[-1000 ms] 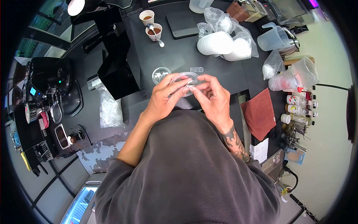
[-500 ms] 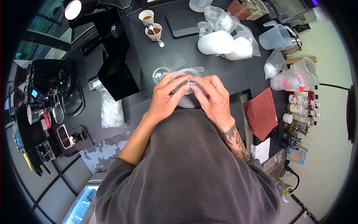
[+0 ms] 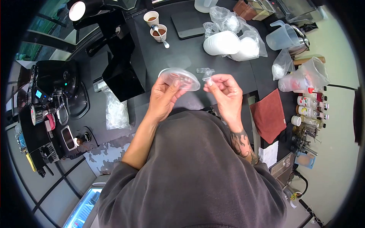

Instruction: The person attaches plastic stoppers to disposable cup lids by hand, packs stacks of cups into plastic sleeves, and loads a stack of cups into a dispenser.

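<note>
A clear round plastic lid point(image 3: 186, 80) is pinched in my left hand point(image 3: 163, 97), tilted above the dark counter. My right hand point(image 3: 226, 89) holds a small clear plastic piece point(image 3: 208, 74) between thumb and fingers, apart from the lid. Another small clear piece point(image 3: 201, 70) lies on the counter just beyond it. Behind my left hand, the edge of a second round lid point(image 3: 162, 71) shows; most of it is hidden.
Two paper cups point(image 3: 151, 18) with brown contents stand at the back, a spoon point(image 3: 161, 37) resting across the nearer one. White stacked containers point(image 3: 222, 42) in plastic bags sit back right. A black grinder-like machine point(image 3: 125, 76) stands left; a brown cloth point(image 3: 268, 116) lies right.
My hands have moved apart. The small clear piece is now in my right hand, away from the lid, which my left hand has tilted and shifted slightly left.
</note>
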`<state>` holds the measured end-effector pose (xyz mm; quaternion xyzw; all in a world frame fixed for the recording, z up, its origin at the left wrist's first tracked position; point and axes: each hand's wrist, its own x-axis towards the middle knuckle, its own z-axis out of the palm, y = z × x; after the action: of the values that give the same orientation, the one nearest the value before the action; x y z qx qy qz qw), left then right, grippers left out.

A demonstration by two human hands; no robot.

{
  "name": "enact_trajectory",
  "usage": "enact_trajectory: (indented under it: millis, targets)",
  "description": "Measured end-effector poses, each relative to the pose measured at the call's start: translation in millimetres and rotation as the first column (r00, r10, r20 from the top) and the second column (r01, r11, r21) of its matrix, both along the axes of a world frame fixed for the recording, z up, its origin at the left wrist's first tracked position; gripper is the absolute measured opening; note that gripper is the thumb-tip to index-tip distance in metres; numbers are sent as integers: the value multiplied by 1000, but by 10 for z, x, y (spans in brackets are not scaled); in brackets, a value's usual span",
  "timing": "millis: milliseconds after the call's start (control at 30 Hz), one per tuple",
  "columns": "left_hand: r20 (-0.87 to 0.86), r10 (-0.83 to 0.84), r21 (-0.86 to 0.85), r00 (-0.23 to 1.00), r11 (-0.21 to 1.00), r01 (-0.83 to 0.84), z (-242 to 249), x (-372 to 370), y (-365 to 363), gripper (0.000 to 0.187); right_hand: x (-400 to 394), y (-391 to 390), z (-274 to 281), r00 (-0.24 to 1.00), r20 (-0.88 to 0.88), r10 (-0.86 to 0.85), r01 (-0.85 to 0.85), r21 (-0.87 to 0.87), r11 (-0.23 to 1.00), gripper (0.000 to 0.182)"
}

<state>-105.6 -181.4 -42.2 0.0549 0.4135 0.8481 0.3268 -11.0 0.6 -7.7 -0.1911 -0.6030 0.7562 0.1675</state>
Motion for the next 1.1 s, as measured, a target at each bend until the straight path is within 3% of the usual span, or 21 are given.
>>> enact_trajectory:
  millis: [200, 300, 400, 433, 533, 567, 667, 767, 867, 967, 1100]
  targets:
    - [-63, -93, 233, 994, 967, 105, 19, -51, 33, 42, -56, -138, 267, 989, -100, 109, -114, -46, 992, 19]
    - [-230, -13, 0, 973, 1000, 14, 97, -61, 47, 52, -44, -136, 329, 983, -116, 140, -124, 138, 983, 20]
    - [-485, 82, -155, 871, 972, -178, 181, -11, 116, 62, -47, -195, 401, 985, -41, 168, -143, 353, 925, 21]
    - [-521, 17, -248, 853, 954, -170, 172, -12, 91, 68, -84, -233, 380, 986, -106, 127, -63, 467, 882, 19]
    - [-268, 55, -112, 962, 990, -88, 341, 56, 187, 66, -131, -238, 328, 989, -118, 86, 2, 600, 800, 20]
    - [-170, 33, -59, 985, 997, -43, 335, 69, 198, 61, -148, -249, 305, 991, -115, 64, 13, 567, 824, 20]
    - [-154, -12, 28, 988, 999, 17, 304, 82, 190, 64, -191, -246, 284, 994, -109, 15, 45, 526, 849, 21]
    - [6, -37, 197, 999, 980, 35, 331, 72, 190, 81, -217, -228, 307, 994, -111, 18, 50, 579, 814, 21]
    - [-55, -61, 95, 997, 993, 66, 332, 47, 202, 92, -241, -217, 282, 994, -104, 24, 43, 591, 806, 21]
    - [22, -110, 138, 994, 985, 106, 365, 3, 191, 95, -251, -207, 254, 995, -102, 14, 48, 577, 815, 22]
    - [-39, -105, 33, 994, 994, 107, 268, -46, 179, 96, -259, -206, 267, 993, -121, -13, 79, 566, 821, 24]
